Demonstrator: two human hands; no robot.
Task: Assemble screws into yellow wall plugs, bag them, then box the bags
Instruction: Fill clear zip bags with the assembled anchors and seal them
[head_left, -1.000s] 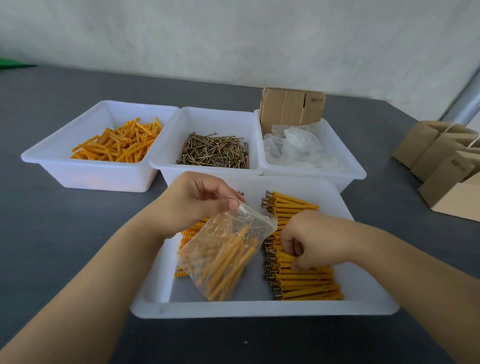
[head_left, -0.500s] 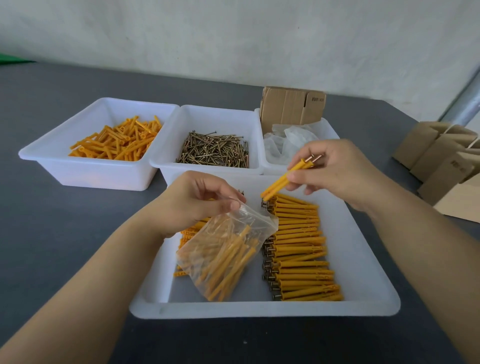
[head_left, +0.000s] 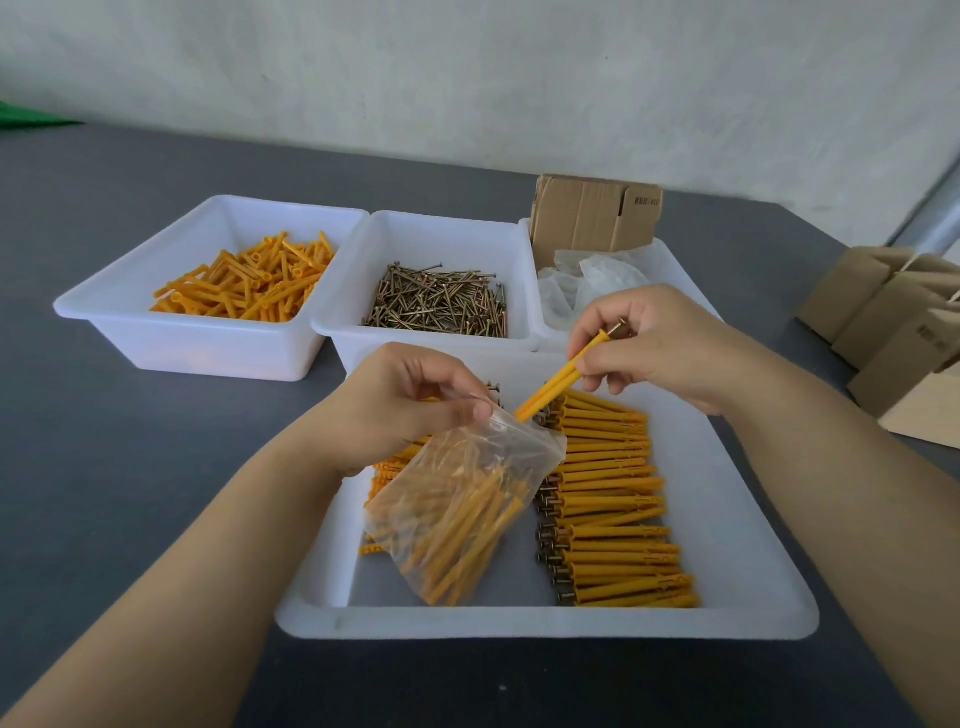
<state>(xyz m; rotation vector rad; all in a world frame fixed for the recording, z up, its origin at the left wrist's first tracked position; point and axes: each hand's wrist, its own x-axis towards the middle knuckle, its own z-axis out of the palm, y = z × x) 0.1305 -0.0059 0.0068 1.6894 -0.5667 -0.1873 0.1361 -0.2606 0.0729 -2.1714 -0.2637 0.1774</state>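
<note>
Grey table (head_left: 130, 467): hands (head_left: 400, 402) (head_left: 660, 343) feed plugs (head_left: 556, 382) into bag (head_left: 467, 514) over tray (head_left: 519, 623).

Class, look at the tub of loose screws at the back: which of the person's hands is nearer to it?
Left. The left hand sits just in front of the screw tub, pinching the bag. The right hand is off toward the tub's right, holding assembled plugs.

A dark grey table (head_left: 130, 467) carries four white bins: a large tray (head_left: 545, 623) at 6 o'clock, and a plug bin (head_left: 208, 343), screw bin (head_left: 431, 234) and bag bin (head_left: 670, 254) in a touching row at 12. Cardboard boxes (head_left: 893, 332) sit at 3 o'clock.
</note>
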